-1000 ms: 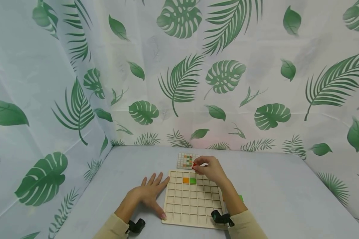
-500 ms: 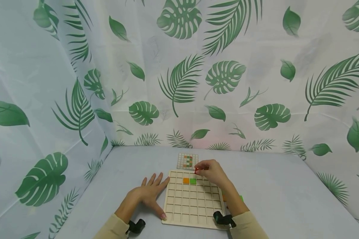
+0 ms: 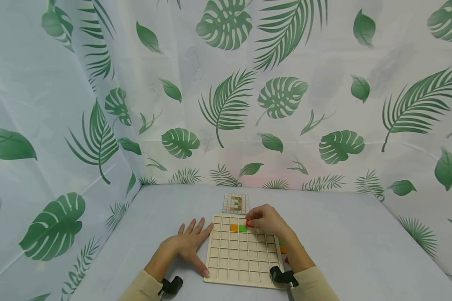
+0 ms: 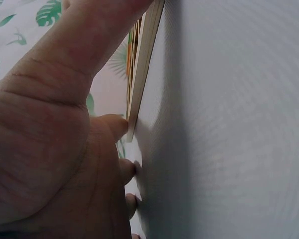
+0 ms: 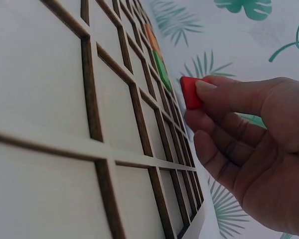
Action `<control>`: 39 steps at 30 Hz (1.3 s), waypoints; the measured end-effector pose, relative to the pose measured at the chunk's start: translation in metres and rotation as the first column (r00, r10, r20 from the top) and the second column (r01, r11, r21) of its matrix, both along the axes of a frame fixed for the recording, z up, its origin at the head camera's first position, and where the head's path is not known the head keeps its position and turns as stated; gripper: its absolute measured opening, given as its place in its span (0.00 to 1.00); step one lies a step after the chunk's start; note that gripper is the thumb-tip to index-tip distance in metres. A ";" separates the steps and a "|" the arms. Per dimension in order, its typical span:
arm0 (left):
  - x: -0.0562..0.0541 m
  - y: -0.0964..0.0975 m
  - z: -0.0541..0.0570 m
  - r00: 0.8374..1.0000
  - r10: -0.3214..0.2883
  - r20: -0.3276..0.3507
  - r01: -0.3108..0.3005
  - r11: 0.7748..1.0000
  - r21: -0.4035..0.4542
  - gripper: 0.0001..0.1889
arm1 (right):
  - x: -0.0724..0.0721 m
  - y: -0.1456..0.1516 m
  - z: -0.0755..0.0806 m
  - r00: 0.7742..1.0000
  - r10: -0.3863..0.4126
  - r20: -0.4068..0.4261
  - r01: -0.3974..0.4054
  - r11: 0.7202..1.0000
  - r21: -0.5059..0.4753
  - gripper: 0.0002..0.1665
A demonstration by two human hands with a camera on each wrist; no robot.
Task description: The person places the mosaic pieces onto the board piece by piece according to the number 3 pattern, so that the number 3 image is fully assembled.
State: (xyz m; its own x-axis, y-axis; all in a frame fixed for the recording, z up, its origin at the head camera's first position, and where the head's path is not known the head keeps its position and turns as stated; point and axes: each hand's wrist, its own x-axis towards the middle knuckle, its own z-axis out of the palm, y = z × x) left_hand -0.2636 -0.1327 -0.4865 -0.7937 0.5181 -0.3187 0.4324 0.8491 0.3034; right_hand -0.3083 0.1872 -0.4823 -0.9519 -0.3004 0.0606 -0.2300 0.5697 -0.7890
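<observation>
Right hand (image 3: 269, 220) pinching a red tile (image 3: 248, 223) above a grid board (image 3: 233, 264), lower centre of the frame.
At the lower centre-left, the left hand (image 3: 192, 242) lies with fingers spread, grasping nothing, thumb and forefinger at the board's left edge; loose tiles (image 3: 283, 249) show by the right forearm, lower right of centre; farther up, an orange tile (image 3: 234, 228) and a green tile (image 3: 242, 228) sit side by side in cells, the red one close right of the green; beyond the board, mid-frame, lies a patterned card (image 3: 236, 203); leaf-print cloth (image 3: 233, 62) fills the upper frame.

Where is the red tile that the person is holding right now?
In the head view, the right hand pinches the red tile near the wooden board's far edge, just right of the green tile lying in it.
</observation>
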 end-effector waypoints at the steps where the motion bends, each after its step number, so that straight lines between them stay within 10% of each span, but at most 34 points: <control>1: 0.000 0.000 0.000 1.000 0.000 -0.001 0.000 1.000 0.000 0.76 | 0.000 0.000 0.000 1.000 0.000 -0.005 0.000 1.000 0.010 0.05; 39: 0.000 0.001 -0.001 1.000 0.009 -0.003 -0.009 1.000 0.016 0.76 | 0.006 0.000 0.004 0.994 0.107 -0.029 -0.103 0.988 0.117 0.02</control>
